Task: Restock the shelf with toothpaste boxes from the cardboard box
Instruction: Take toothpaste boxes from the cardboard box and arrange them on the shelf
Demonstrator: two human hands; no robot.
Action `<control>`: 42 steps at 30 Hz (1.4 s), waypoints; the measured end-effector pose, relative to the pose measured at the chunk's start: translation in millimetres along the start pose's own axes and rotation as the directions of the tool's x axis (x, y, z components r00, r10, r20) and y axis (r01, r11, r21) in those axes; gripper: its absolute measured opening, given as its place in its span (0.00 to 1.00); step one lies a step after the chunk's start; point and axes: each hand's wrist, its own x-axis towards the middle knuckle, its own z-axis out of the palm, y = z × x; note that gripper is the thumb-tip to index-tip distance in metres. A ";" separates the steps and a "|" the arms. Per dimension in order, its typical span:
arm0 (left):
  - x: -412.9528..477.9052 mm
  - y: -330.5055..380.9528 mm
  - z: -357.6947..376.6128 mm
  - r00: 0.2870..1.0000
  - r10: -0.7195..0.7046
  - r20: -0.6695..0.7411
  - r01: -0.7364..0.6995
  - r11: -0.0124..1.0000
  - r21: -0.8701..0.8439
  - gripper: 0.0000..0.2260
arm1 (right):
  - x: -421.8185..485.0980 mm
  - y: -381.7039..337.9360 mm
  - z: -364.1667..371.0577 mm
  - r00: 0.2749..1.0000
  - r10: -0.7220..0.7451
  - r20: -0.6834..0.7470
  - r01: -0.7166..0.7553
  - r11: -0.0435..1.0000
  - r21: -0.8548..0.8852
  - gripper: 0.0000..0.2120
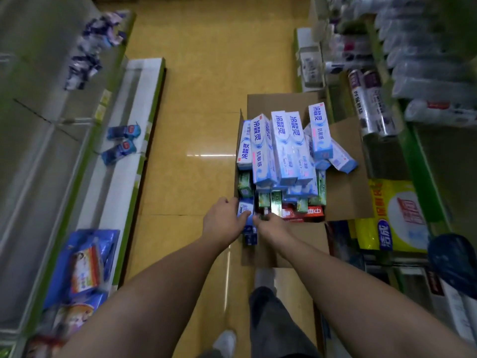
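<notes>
In the open brown cardboard box (346, 197) on the yellow floor (193, 125), the left hand (224, 221) curls round a blue-and-white toothpaste box (245, 211), likely to lift it out. The right hand (271, 226) touches beside it, its grip unclear.

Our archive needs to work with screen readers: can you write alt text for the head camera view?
A person's left hand and right hand grip a blue-and-white toothpaste box at the near edge of an open cardboard box on a shop floor. It is heaped with more toothpaste boxes; shelves flank the aisle.
</notes>
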 end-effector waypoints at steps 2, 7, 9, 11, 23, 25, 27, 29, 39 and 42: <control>-0.2 2.1 6.5 0.999 -0.042 0.007 0.042 0.999 -0.016 0.18 | 8.9 3.0 5.4 0.997 0.078 0.028 -0.080 0.993 0.082 0.27; 6.3 10.9 19.6 0.981 -0.189 0.039 0.193 0.969 -0.153 0.24 | 25.1 11.2 17.3 0.977 0.177 0.116 -0.198 0.958 0.208 0.19; 10.8 15.7 22.5 0.971 -0.232 0.059 0.239 0.953 -0.186 0.27 | 26.7 13.3 21.8 0.954 0.228 0.192 -0.286 0.882 0.375 0.14; 12.7 19.3 25.0 0.966 -0.247 0.073 0.257 0.944 -0.206 0.27 | 25.4 14.6 22.9 0.940 0.233 0.248 -0.322 0.842 0.432 0.11; -4.6 -0.7 1.7 0.981 -0.162 0.107 0.189 0.929 -0.318 0.25 | -12.2 16.9 12.7 0.957 0.183 0.224 -0.275 0.815 0.511 0.13; -11.8 -3.5 -7.6 0.986 -0.127 0.107 0.155 0.931 -0.329 0.23 | -21.6 17.0 15.3 0.962 0.174 0.210 -0.266 0.770 0.579 0.16; -20.2 -3.5 -20.0 0.991 -0.089 0.103 0.118 0.937 -0.328 0.22 | -35.7 15.5 14.8 0.969 0.155 0.194 -0.245 0.729 0.639 0.17; -27.9 -2.8 -33.2 0.993 -0.064 0.098 0.091 0.948 -0.305 0.20 | -53.7 14.4 11.1 0.976 0.126 0.177 -0.214 0.706 0.675 0.16; -81.2 -3.3 -76.3 0.985 -0.069 0.159 0.150 0.800 -0.581 0.12 | -140.6 39.2 9.9 0.999 0.043 -0.015 -0.007 0.476 0.879 0.07; -95.5 2.8 -80.2 0.975 -0.048 0.215 0.183 0.722 -0.667 0.14 | -169.0 45.2 8.0 0.993 0.058 -0.108 0.073 0.422 0.904 0.07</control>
